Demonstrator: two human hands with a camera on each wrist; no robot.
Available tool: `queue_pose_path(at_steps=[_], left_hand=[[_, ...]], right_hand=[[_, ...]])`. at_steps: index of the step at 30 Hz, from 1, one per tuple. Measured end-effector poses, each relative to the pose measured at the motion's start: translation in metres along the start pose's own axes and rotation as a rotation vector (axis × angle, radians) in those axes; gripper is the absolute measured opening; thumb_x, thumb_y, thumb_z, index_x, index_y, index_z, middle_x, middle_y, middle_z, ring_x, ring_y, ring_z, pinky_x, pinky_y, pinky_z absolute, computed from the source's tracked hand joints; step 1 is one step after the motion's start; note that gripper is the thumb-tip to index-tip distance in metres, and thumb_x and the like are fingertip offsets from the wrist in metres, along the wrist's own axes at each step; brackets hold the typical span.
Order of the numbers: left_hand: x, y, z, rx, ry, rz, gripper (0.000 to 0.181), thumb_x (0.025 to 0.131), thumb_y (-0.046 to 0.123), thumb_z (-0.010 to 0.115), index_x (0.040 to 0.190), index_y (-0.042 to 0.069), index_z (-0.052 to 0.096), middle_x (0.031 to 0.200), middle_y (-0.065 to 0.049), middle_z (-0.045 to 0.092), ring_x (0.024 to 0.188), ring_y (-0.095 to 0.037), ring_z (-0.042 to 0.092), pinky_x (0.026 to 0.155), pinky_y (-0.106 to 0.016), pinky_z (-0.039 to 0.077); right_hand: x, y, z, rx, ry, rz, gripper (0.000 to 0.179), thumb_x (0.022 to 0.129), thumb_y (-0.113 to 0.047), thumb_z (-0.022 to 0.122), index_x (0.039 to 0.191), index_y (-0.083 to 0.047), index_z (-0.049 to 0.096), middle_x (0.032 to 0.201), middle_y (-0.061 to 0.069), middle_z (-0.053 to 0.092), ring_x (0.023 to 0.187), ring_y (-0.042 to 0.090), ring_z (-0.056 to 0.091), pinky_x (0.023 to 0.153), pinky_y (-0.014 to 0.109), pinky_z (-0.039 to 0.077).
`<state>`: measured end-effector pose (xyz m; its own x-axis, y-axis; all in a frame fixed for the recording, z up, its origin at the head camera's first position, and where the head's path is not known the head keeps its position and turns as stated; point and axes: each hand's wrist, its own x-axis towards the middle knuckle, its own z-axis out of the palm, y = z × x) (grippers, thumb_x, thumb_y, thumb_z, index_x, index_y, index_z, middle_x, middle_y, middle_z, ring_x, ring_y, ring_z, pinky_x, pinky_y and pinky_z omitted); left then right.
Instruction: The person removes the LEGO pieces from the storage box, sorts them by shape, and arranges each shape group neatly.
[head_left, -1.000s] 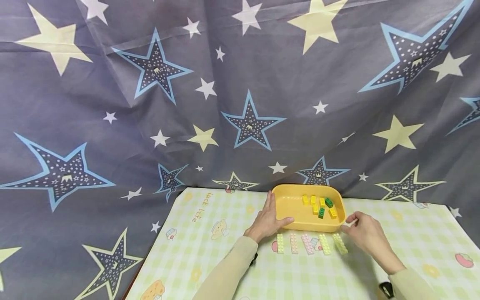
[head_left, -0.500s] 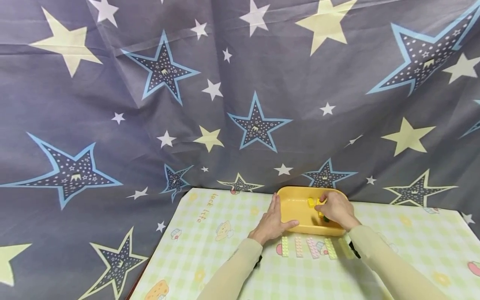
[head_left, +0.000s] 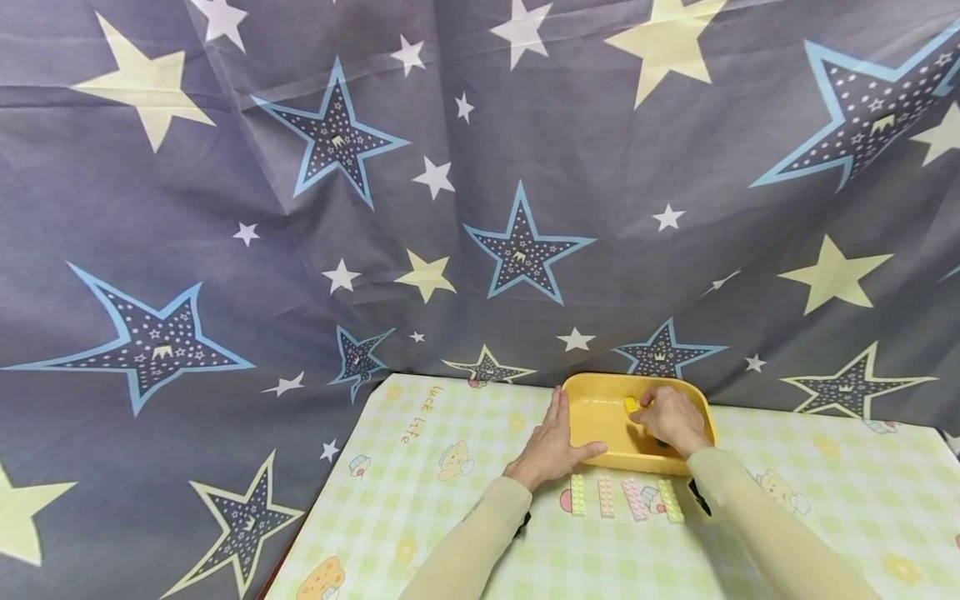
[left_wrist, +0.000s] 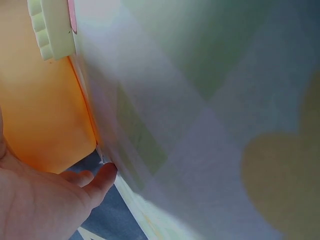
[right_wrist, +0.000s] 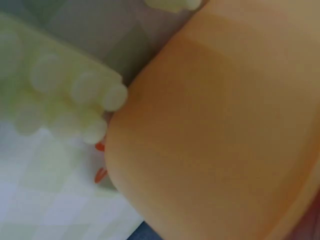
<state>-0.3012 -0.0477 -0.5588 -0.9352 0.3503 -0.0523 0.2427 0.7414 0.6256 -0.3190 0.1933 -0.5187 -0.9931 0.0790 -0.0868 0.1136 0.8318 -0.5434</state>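
A yellow-orange tray (head_left: 600, 382) stands at the back of the table. My left hand (head_left: 551, 450) rests against its left end, fingers straight along the outside and thumb at the front rim; the left wrist view shows this hand (left_wrist: 45, 205) beside the tray wall (left_wrist: 45, 110). Inside the tray's right half, my right hand (head_left: 670, 417) has its fingers curled down among small toy bricks. One yellow brick (head_left: 631, 406) shows at its fingertips; the other bricks are mostly hidden under the hand, and whether it pinches one is unclear. The right wrist view shows no fingers, only the tray's outer wall (right_wrist: 215, 125).
Before the tray lie long studded bricks in a row: a pale yellow one (head_left: 577, 495), two pink ones (head_left: 605, 497) (head_left: 633, 499) and another pale yellow one (head_left: 670, 501). The right forearm covers the row's right end. A star-patterned curtain (head_left: 420, 333) hangs behind the checked tablecloth (head_left: 450, 517).
My right hand has gone from beside the tray's right front corner into the tray, over the bricks. My left hand has stayed at the tray's left end. The head view has shifted slightly.
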Motion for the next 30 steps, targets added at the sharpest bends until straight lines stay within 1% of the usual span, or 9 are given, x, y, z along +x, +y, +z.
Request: queue_pose_path(at_steps=[4, 11, 16, 19, 23, 30], left_hand=[[0.002, 0.000, 0.001, 0.017, 0.002, 0.005, 0.120, 0.100, 0.066, 0.070, 0.176, 0.008, -0.001, 0.187, -0.011, -0.006, 0.163, -0.041, 0.039, 0.128, -0.056, 0.043], [0.001, 0.001, 0.000, 0.036, 0.008, -0.003, 0.120, 0.100, 0.066, 0.070, 0.176, 0.007, 0.000, 0.187, -0.012, -0.005, 0.163, -0.040, 0.040, 0.128, -0.057, 0.044], [0.001, 0.001, -0.001, 0.035, 0.005, -0.008, 0.120, 0.100, 0.066, 0.070, 0.176, 0.007, -0.001, 0.187, -0.012, -0.005, 0.162, -0.040, 0.041, 0.128, -0.056, 0.044], [0.001, 0.002, -0.001, 0.031, 0.006, -0.012, 0.120, 0.100, 0.066, 0.070, 0.176, 0.007, -0.001, 0.187, -0.012, -0.005, 0.162, -0.041, 0.042, 0.128, -0.056, 0.044], [0.002, 0.002, 0.000, 0.026, 0.008, -0.018, 0.121, 0.099, 0.065, 0.072, 0.176, 0.008, -0.001, 0.187, -0.012, -0.004, 0.162, -0.040, 0.041, 0.129, -0.056, 0.043], [0.002, 0.001, 0.002, 0.041, 0.012, -0.023, 0.121, 0.099, 0.066, 0.072, 0.176, 0.008, -0.001, 0.187, -0.012, -0.003, 0.161, -0.041, 0.043, 0.128, -0.054, 0.045]], right_hand=[[0.004, 0.001, 0.003, -0.006, 0.011, 0.006, 0.029, 0.092, -0.027, 0.085, 0.108, -0.006, 0.073, 0.095, 0.012, 0.076, 0.082, 0.027, 0.065, 0.067, 0.037, 0.049], [0.008, 0.001, 0.010, -0.021, 0.001, 0.025, 0.026, 0.092, -0.028, 0.085, 0.100, -0.006, 0.074, 0.088, 0.010, 0.074, 0.078, 0.025, 0.064, 0.066, 0.039, 0.050], [0.011, 0.001, 0.015, -0.036, 0.019, 0.035, 0.024, 0.092, -0.028, 0.084, 0.097, -0.006, 0.075, 0.091, 0.012, 0.074, 0.077, 0.026, 0.063, 0.065, 0.039, 0.049], [0.012, 0.001, 0.018, -0.043, 0.026, 0.053, 0.023, 0.092, -0.028, 0.084, 0.093, -0.007, 0.076, 0.089, 0.011, 0.074, 0.075, 0.025, 0.062, 0.064, 0.039, 0.048], [0.012, 0.001, 0.019, -0.050, 0.037, 0.064, 0.024, 0.091, -0.029, 0.084, 0.086, -0.007, 0.077, 0.081, 0.009, 0.072, 0.071, 0.024, 0.061, 0.062, 0.037, 0.045], [0.012, 0.004, 0.021, -0.054, 0.056, 0.040, 0.025, 0.091, -0.028, 0.082, 0.078, -0.007, 0.076, 0.073, 0.007, 0.069, 0.067, 0.024, 0.060, 0.059, 0.036, 0.043]])
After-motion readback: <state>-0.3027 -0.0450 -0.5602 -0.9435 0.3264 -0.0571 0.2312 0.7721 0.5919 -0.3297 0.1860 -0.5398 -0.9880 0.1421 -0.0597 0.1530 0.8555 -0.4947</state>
